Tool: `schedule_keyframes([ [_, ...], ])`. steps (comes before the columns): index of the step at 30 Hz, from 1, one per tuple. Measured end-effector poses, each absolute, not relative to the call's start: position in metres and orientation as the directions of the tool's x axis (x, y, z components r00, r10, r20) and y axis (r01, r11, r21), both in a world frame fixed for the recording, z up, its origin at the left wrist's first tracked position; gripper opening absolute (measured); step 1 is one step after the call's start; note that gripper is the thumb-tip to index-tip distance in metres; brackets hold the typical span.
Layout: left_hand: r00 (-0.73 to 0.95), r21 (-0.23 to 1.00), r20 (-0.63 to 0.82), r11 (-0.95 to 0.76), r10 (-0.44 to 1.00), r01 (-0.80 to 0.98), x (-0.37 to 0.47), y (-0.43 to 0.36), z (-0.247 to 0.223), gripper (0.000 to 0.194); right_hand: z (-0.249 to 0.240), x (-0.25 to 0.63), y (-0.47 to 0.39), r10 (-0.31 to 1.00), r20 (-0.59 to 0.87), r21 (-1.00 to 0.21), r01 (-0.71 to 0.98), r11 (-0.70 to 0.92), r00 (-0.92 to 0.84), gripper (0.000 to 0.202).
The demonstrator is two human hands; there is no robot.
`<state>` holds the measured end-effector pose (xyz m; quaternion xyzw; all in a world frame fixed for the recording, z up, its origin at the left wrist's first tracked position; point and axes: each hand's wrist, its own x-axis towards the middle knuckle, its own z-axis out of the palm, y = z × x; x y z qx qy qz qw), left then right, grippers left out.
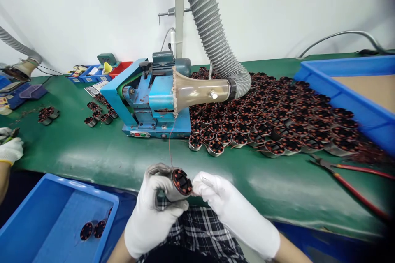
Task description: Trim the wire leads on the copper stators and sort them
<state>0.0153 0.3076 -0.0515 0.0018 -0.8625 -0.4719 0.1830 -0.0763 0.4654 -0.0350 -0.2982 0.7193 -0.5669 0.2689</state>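
My left hand (154,209), in a white glove, is wrapped round a metal motor stator (180,185) near the table's front edge. The stator's open face, with a black core and copper windings, is turned up and to the right. A thin copper wire rises from it toward the blue machine (163,98). At the stator's right side my right hand (216,193), also gloved, has its fingers pinched together on what looks like a wire end at the rim.
Many stators (243,119) crowd the green table (148,152) behind and right. Red-handled cutters (348,181) lie at right. A blue tray (108,201) stands lower left, a blue bin (342,90) at right. Another person's gloved hand (12,150) shows at far left.
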Motion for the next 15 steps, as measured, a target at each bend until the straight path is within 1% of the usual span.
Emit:
schedule_keyframes([
  [1, -0.934, 0.814, 0.315, 0.554, -0.17, 0.173, 0.015, 0.306, -0.053, 0.039, -0.034, -0.077, 0.466, -0.768, -0.07, -0.99, -0.051, 0.132, -0.636, 0.03],
  [3, -0.951, 0.807, 0.297, 0.554, -0.081, 0.205, 0.011, 0.3, -0.055, 0.049, -0.033, -0.08, 0.468, -0.825, -0.102, -0.995, 0.052, 0.088, -0.556, 0.033],
  [4, -0.958, 0.818, 0.286, 0.527, -0.025, 0.23, 0.008, 0.297, -0.054, 0.047, -0.034, -0.082, 0.469, -0.844, -0.116, -0.993, 0.071, 0.093, -0.524, 0.035],
  [6, -0.964, 0.881, 0.257, 0.392, 0.072, 0.264, 0.003, 0.291, -0.05, 0.036, -0.035, -0.083, 0.47, -0.857, -0.137, -0.991, 0.068, 0.12, -0.497, 0.037],
  [8, -0.963, 0.931, 0.217, 0.264, 0.159, 0.253, 0.0, 0.288, -0.042, 0.025, -0.037, -0.082, 0.471, -0.845, -0.16, -0.984, 0.011, 0.179, -0.511, 0.034],
  [9, -0.96, 0.939, 0.203, 0.241, 0.19, 0.247, 0.0, 0.288, -0.038, 0.018, -0.037, -0.082, 0.472, -0.831, -0.165, -0.974, -0.043, 0.221, -0.531, 0.032],
  [10, -0.957, 0.934, 0.199, 0.255, 0.21, 0.25, 0.0, 0.289, -0.035, 0.012, -0.037, -0.081, 0.472, -0.816, -0.16, -0.959, -0.109, 0.262, -0.556, 0.029],
  [11, -0.955, 0.913, 0.216, 0.304, 0.205, 0.271, 0.001, 0.291, -0.033, 0.01, -0.036, -0.08, 0.472, -0.799, -0.146, -0.937, -0.178, 0.3, -0.583, 0.026],
  [12, -0.954, 0.876, 0.246, 0.382, 0.169, 0.293, 0.003, 0.293, -0.033, 0.014, -0.036, -0.079, 0.472, -0.787, -0.126, -0.915, -0.237, 0.328, -0.604, 0.025],
  [14, -0.939, 0.758, 0.339, 0.574, 0.059, 0.31, 0.006, 0.297, -0.038, 0.035, -0.034, -0.079, 0.471, -0.779, -0.102, -0.896, -0.282, 0.342, -0.619, 0.025],
  [15, -0.928, 0.696, 0.373, 0.657, 0.016, 0.292, 0.007, 0.299, -0.042, 0.047, -0.033, -0.08, 0.471, -0.78, -0.104, -0.906, -0.265, 0.331, -0.618, 0.025],
])
